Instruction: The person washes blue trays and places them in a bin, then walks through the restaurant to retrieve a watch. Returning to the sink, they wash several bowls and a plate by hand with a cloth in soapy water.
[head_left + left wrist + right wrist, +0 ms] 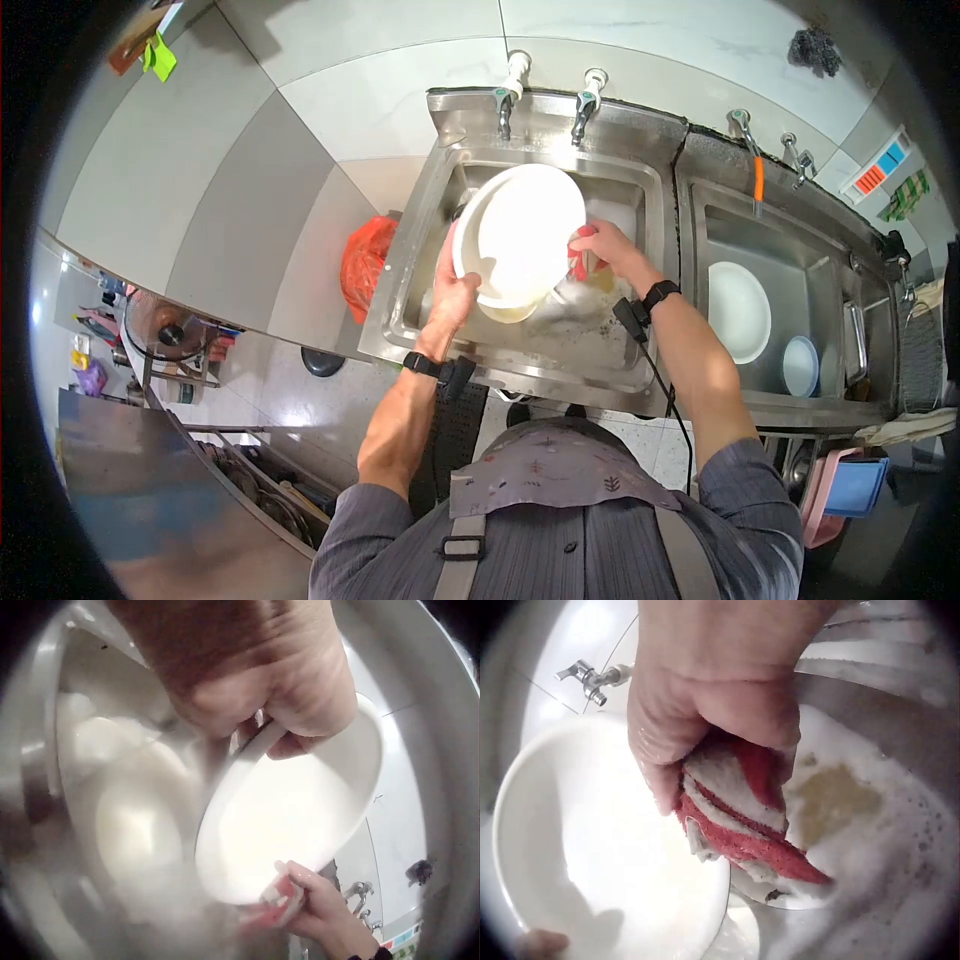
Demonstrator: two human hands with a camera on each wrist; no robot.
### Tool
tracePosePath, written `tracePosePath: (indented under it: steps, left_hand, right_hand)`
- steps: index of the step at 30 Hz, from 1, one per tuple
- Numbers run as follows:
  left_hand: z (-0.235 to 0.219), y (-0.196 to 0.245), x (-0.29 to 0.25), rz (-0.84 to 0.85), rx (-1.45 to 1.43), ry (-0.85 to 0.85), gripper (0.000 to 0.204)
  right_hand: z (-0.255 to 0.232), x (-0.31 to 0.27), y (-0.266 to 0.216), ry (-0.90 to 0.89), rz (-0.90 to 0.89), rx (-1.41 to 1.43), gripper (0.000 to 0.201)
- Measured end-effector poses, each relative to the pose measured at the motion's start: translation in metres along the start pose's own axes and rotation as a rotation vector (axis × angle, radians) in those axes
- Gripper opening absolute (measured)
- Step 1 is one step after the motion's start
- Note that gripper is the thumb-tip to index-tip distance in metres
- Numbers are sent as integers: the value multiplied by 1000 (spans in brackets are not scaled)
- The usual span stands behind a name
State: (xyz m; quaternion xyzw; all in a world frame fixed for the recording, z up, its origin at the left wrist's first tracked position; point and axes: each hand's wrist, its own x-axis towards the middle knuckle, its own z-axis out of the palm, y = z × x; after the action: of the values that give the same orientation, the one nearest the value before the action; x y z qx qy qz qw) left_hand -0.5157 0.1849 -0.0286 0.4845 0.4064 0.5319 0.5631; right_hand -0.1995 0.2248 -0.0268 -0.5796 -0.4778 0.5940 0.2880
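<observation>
A large white bowl (520, 235) is tilted up over the left sink basin (420, 250). My left hand (452, 300) grips its lower left rim; in the left wrist view the fingers of my left hand (300, 712) curl over the bowl's edge (300, 817). My right hand (600, 245) grips a red and white sponge cloth (580, 262) against the bowl's right rim. From the right wrist camera my right hand (712, 712) bunches the soapy cloth (742, 817) beside the bowl (607, 847). Foamy water (870, 847) lies below.
Two taps (505, 100) stand behind the left basin. The right basin (830, 280) holds a white plate (738, 310) and a small bowl (800, 365). A red bag (362, 262) hangs left of the sink. More white dishes (135, 825) lie in the suds.
</observation>
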Motion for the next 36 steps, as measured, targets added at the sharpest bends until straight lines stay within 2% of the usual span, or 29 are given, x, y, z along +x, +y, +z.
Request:
tracePosePath:
  steps: [3,4,6,7,8,9,10,11,12,13,14,15,16,18,19,20,21,22,23,24,25,26,27,28,30,31,33,34,36]
  left_hand:
    - [-5,9,-2,56,112,-43,94]
    - [-7,14,-1,94,192,-74,90]
    - [-8,25,0,131,274,-106,86]
    - [-8,29,1,119,334,-54,76]
    - [-8,32,3,108,391,0,66]
    - [-9,31,6,105,388,3,66]
    - [-9,27,12,64,343,92,54]
    - [-9,23,18,22,298,178,43]
    - [-11,20,22,18,296,174,43]
    - [-13,18,25,-49,343,222,37]
    - [-14,22,26,-111,391,274,33]
    - [-16,26,24,-281,402,261,40]
    - [-25,19,25,-279,403,262,40]
    - [-46,-4,26,-546,-90,176,50]
    - [-41,6,18,-600,-415,138,57]
    - [-32,13,11,-601,-416,139,57]
    - [-20,19,4,-550,-763,107,55]
    - [-7,27,-3,-486,-1105,70,54]
    - [3,35,-7,-439,-1258,88,47]
    - [9,43,-7,-439,-1260,86,47]
    - [15,49,-6,-366,-1290,194,44]
    - [18,51,-2,-292,-1315,301,40]
    - [2,16,18,-266,-1197,387,33]
    - [-11,1,27,-265,-1198,387,33]
    - [-28,-12,38,-317,-1306,235,29]
    - [-23,-4,37,-319,-1305,232,29]
    - [-8,26,22,-294,-1167,165,31]
    - [-7,31,18,-299,-1166,170,31]
    - [-4,37,14,-263,-1031,69,39]
  right_hand:
    - [11,-20,-23,1,101,39,49]
    - [12,-12,-12,-1,102,38,49]
    - [15,14,25,51,-337,67,43]
    - [13,15,28,52,-337,67,43]
    - [10,16,29,117,-406,-142,39]
    - [8,18,32,179,-468,-352,37]
    - [9,19,33,180,-465,-352,37]
    - [11,21,33,285,-539,-607,28]
    - [14,22,35,388,-607,-864,22]
    - [19,19,33,388,-603,-865,22]
    - [26,15,26,516,-565,-674,23]
    - [31,11,18,638,-524,-479,25]
    - [36,3,8,638,-526,-477,25]
    - [42,-13,-7,680,-483,-243,28]
    - [42,-14,-7,680,-483,-243,28]
    - [42,-15,-6,690,-574,-295,26]
    - [43,-16,-7,697,-666,-350,27]
    - [45,-16,-6,695,-666,-350,27]
    - [46,-14,-4,692,-724,-363,29]
    - [46,-13,-2,690,-783,-378,33]
    - [44,-9,3,690,-780,-383,33]
    - [42,-5,8,713,-880,-551,37]
    - [41,-1,13,729,-978,-717,41]
    - [42,-2,14,728,-978,-719,41]
    - [47,-5,15,514,-753,-287,45]
    - [45,-3,15,518,-752,-287,45]
    - [42,0,19,520,-998,-490,49]
    - [36,4,24,518,-992,-489,49]
    - [12,20,34,237,-606,-692,58]
